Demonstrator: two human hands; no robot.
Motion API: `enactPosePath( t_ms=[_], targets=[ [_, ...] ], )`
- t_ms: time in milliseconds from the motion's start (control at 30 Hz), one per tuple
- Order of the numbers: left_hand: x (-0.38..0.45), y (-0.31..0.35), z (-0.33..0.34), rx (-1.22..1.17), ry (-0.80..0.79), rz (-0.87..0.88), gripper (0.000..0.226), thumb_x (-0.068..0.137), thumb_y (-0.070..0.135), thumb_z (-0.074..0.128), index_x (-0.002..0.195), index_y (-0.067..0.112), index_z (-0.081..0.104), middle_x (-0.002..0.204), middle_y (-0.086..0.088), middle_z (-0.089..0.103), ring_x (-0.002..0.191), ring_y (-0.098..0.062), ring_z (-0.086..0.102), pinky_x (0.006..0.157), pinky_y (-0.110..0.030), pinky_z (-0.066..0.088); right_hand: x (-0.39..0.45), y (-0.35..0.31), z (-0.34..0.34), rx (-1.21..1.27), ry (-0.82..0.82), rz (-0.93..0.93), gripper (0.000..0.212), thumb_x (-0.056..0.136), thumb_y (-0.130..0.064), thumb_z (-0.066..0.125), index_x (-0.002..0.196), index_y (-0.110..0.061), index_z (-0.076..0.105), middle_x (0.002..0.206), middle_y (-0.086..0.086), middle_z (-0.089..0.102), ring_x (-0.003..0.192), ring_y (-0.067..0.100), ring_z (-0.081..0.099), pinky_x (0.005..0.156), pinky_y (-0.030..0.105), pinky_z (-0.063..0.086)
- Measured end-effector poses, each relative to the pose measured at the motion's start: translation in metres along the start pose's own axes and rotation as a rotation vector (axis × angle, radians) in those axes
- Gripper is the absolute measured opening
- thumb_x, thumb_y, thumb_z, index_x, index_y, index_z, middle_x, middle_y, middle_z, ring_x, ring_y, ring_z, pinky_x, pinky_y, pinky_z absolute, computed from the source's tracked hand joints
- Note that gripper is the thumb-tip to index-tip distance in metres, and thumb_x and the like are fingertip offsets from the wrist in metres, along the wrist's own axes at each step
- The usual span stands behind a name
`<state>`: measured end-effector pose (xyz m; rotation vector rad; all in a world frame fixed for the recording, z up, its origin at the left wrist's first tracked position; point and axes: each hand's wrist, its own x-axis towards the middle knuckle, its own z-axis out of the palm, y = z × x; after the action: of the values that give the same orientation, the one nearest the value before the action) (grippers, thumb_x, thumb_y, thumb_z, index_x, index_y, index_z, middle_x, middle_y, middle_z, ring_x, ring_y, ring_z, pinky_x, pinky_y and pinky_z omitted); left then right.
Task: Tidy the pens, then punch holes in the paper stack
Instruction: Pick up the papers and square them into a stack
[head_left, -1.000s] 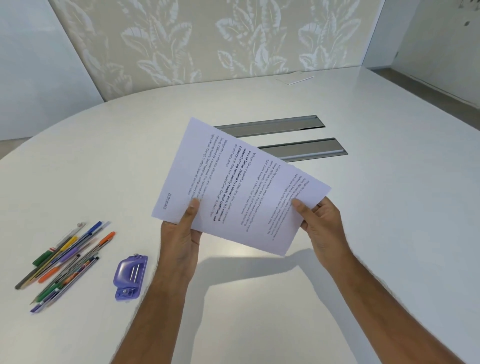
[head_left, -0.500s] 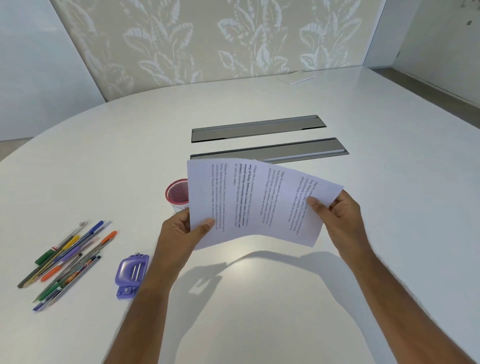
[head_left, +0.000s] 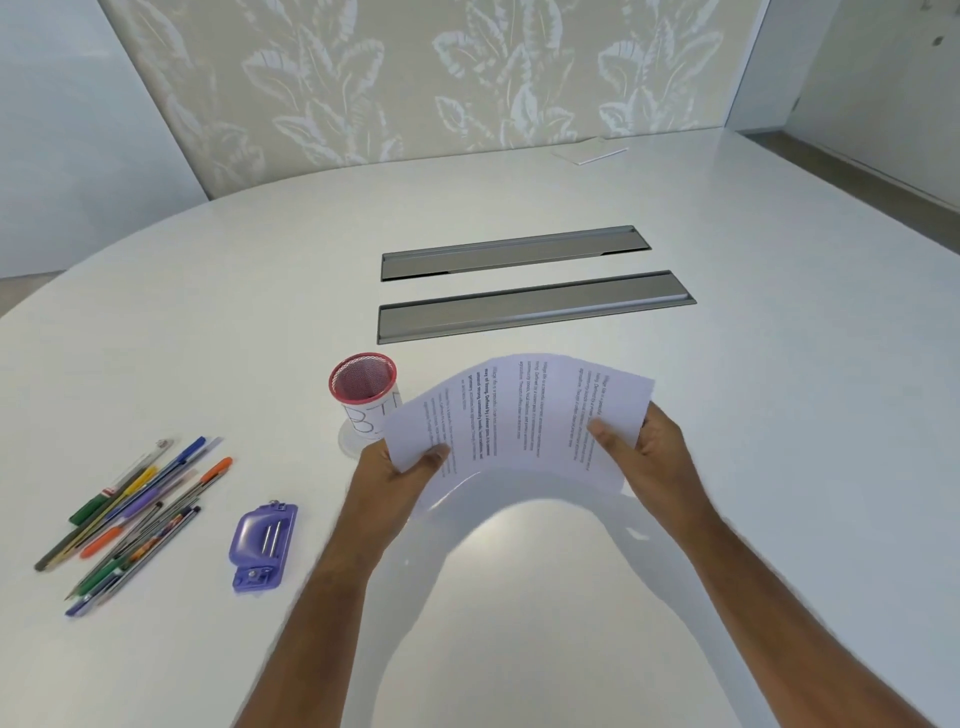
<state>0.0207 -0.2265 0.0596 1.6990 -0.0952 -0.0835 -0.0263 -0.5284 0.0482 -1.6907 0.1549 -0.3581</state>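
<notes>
Pinching paper stack side edges, left hand, right hand grip; bare table rightward

paper stack hides pen cup partly

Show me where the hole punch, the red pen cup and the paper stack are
hole punch (head_left: 264, 545), head view, on its purple top.
red pen cup (head_left: 363, 375), head view, on the mesh inside its rim.
paper stack (head_left: 524, 415), head view, on the middle of the printed top sheet.
</notes>
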Motion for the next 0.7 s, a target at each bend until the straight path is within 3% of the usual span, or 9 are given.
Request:
enactPosePath(
  t_ms=[67,200,367,533,700],
  targets=[
    [-0.002,-0.001,0.001,0.010,0.005,-0.009,0.020,0.094,0.026,0.078,0.108,0.040,0.077,0.103,0.020,0.082,0.094,-0.006,0.079,0.071,-0.018,0.063,-0.002,0.008,0.002,-0.015,0.004,0.044,0.022,0.100,-0.021,0.073,0.122,-0.022,0.071,0.113,-0.007,0.082,0.101,0.011,0.079,0.085,0.033,0.063],
    [-0.005,0.005,0.001,-0.033,0.021,0.030,0.024,0.087,0.039,0.075,0.110,0.047,0.074,0.104,0.018,0.082,0.096,-0.008,0.079,0.072,-0.021,0.064,-0.004,0.006,0.001,0.017,0.036,0.028,0.019,0.098,-0.026,0.075,0.116,-0.029,0.072,0.113,-0.016,0.081,0.101,0.006,0.078,0.079,0.020,0.062],
    [-0.007,0.004,0.007,0.024,-0.009,0.017,0.026,0.097,0.025,0.075,0.121,0.035,0.073,0.104,0.020,0.081,0.100,-0.011,0.078,0.073,-0.018,0.063,-0.006,0.012,0.006,-0.044,0.048,0.067,0.020,0.099,-0.020,0.075,0.119,-0.021,0.073,0.108,-0.012,0.082,0.099,0.008,0.079,0.085,0.030,0.064],
    [-0.014,0.011,0.007,-0.044,0.012,0.032,0.032,0.090,0.040,0.073,0.106,0.066,0.068,0.104,0.026,0.078,0.099,-0.002,0.075,0.074,-0.018,0.064,-0.006,0.010,0.004,-0.014,0.067,0.044,0.018,0.098,-0.020,0.076,0.113,-0.029,0.072,0.106,-0.021,0.081,0.095,0.003,0.078,0.075,0.018,0.062],
    [-0.014,0.006,0.008,-0.010,0.016,-0.002,0.023,0.100,0.027,0.071,0.116,0.044,0.070,0.106,0.016,0.081,0.100,-0.013,0.077,0.073,-0.018,0.063,-0.009,0.016,0.007,-0.030,0.064,0.086,0.018,0.098,-0.018,0.076,0.115,-0.024,0.073,0.106,-0.011,0.082,0.098,0.009,0.079,0.086,0.032,0.064]
  ],
)
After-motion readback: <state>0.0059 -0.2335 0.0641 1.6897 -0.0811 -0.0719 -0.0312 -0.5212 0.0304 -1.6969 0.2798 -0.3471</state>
